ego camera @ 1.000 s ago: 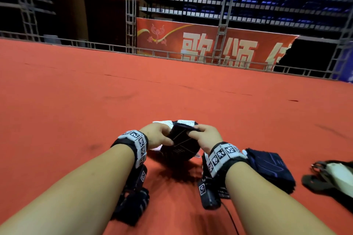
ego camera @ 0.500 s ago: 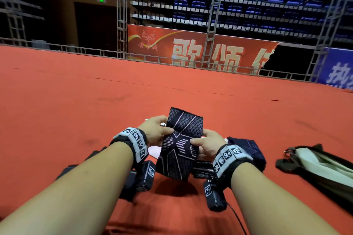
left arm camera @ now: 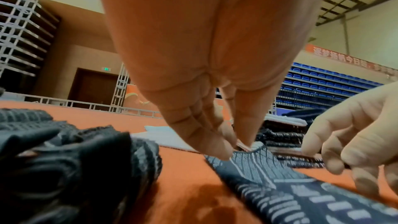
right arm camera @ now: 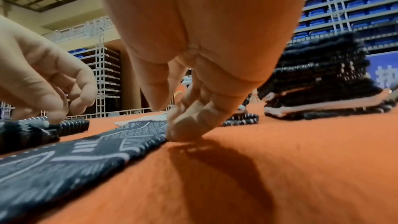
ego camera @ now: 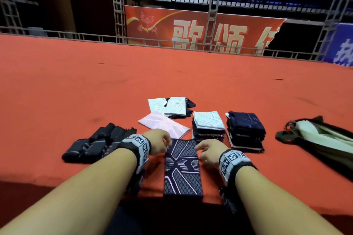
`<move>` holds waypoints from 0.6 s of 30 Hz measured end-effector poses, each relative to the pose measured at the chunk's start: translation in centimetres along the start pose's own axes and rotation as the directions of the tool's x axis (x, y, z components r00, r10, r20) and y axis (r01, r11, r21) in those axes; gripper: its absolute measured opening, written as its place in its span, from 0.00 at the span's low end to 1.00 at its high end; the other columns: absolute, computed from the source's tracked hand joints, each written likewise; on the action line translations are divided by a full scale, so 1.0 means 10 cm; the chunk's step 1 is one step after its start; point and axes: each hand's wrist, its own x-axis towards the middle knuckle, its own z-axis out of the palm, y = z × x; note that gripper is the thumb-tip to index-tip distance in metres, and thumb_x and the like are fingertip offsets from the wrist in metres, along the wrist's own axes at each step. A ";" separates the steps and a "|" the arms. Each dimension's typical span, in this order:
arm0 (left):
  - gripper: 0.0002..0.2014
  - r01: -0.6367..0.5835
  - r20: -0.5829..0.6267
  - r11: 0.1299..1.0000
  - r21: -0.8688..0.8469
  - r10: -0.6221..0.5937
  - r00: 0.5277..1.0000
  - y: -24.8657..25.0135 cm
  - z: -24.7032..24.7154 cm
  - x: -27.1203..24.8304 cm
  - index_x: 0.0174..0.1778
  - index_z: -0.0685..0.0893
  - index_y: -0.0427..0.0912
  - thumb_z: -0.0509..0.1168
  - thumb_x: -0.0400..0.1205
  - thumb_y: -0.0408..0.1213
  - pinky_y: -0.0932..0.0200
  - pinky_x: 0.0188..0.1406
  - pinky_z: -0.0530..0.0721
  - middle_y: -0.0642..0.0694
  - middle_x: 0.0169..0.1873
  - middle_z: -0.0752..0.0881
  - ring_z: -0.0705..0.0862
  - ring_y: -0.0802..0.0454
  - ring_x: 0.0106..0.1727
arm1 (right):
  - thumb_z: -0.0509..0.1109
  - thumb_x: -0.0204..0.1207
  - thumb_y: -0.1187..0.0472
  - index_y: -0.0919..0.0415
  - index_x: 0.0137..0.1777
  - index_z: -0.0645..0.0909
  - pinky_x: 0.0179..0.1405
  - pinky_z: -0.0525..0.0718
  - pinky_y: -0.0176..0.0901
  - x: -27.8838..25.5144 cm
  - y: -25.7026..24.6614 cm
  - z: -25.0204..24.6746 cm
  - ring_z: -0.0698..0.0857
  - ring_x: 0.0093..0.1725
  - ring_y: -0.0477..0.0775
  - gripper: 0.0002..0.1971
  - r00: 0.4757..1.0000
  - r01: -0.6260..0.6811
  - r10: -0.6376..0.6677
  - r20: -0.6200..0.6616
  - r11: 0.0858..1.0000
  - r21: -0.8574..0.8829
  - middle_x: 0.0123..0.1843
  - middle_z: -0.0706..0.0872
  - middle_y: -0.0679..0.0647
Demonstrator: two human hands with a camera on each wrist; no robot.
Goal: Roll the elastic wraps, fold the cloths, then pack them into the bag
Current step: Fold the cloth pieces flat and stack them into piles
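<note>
Half a second ago I had the dark patterned knit cloth with pale line markings (ego camera: pixel 182 168) lifted upright between my hands; now it lies flat and lengthwise on the red carpeted surface (ego camera: pixel 76 86), its near end reaching the surface's front edge. With the cloth down, the piles behind it show.

My left hand (ego camera: pixel 158 140) sits at the cloth's far left corner. In the left wrist view its fingers (left arm camera: pixel 206 135) are bent down and drawn together with the thumb, pinching the corner edge. My right hand (ego camera: pixel 209 151) sits at the far right corner; in the right wrist view its curled fingertips (right arm camera: pixel 185 127) press down at the cloth's right edge against the carpet. Whether the thumb actually clamps the fabric there I cannot tell.

Left of my left wrist lies a cluster of black rolled elastic wraps (ego camera: pixel 95 143). Beyond the cloth lies a flat pale pink cloth (ego camera: pixel 162 126), and behind it a loose group of white and dark folded cloths (ego camera: pixel 172 106). To the right stand two stacks of folded cloths, one topped in white (ego camera: pixel 208 122), one topped in dark navy (ego camera: pixel 245 126). The dark bag with a pale lining (ego camera: pixel 321 139) lies open at the far right, well apart from my hands.
</note>
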 end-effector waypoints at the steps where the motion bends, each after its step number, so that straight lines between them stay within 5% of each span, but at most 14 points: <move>1: 0.13 -0.023 0.042 0.998 0.057 0.020 0.999 0.00 0.03 -0.01 0.48 0.87 0.51 0.70 0.74 0.27 0.69 0.30 0.76 0.56 0.36 0.85 0.83 0.55 0.38 | 0.72 0.69 0.71 0.47 0.48 0.90 0.55 0.90 0.49 0.00 0.04 0.04 0.88 0.40 0.50 0.17 0.999 0.009 -0.008 0.034 0.999 -0.031 0.43 0.90 0.49; 5: 0.17 -0.066 0.174 0.982 0.177 0.034 0.984 0.06 0.14 -0.03 0.50 0.90 0.52 0.69 0.74 0.25 0.74 0.25 0.74 0.57 0.38 0.85 0.80 0.61 0.34 | 0.76 0.70 0.69 0.43 0.59 0.91 0.65 0.79 0.32 -0.03 0.16 0.10 0.86 0.59 0.44 0.22 0.991 0.047 -0.029 0.132 0.990 -0.135 0.59 0.90 0.44; 9: 0.20 -0.059 0.241 0.979 0.196 0.011 0.971 -0.01 0.25 -0.02 0.55 0.89 0.54 0.72 0.73 0.26 0.75 0.24 0.75 0.56 0.43 0.86 0.80 0.60 0.34 | 0.78 0.67 0.73 0.39 0.46 0.90 0.62 0.80 0.30 0.02 0.28 0.12 0.86 0.60 0.43 0.23 0.979 0.052 -0.048 0.199 0.998 -0.019 0.57 0.91 0.44; 12: 0.21 -0.061 0.257 0.989 0.134 0.025 0.966 -0.05 0.25 -0.03 0.59 0.87 0.49 0.72 0.74 0.23 0.74 0.22 0.73 0.56 0.36 0.82 0.77 0.60 0.31 | 0.79 0.67 0.75 0.44 0.53 0.89 0.60 0.82 0.31 0.03 0.35 0.12 0.86 0.61 0.42 0.24 0.966 0.079 -0.087 0.245 0.996 0.040 0.59 0.91 0.51; 16: 0.24 -0.051 0.294 0.993 0.103 0.018 0.956 -0.03 0.22 -0.04 0.62 0.86 0.47 0.77 0.73 0.24 0.75 0.20 0.73 0.58 0.35 0.81 0.76 0.60 0.30 | 0.81 0.72 0.69 0.56 0.58 0.90 0.46 0.80 0.22 0.10 0.41 0.14 0.85 0.48 0.40 0.16 0.971 0.103 -0.124 0.204 0.988 0.112 0.47 0.90 0.46; 18: 0.24 -0.030 0.291 0.997 0.069 0.008 0.957 -0.05 0.24 -0.02 0.60 0.86 0.49 0.79 0.71 0.25 0.73 0.27 0.77 0.57 0.36 0.82 0.78 0.60 0.32 | 0.81 0.74 0.62 0.56 0.56 0.91 0.40 0.78 0.21 0.13 0.42 0.17 0.83 0.44 0.41 0.11 0.974 0.138 -0.152 0.166 0.986 0.093 0.45 0.90 0.47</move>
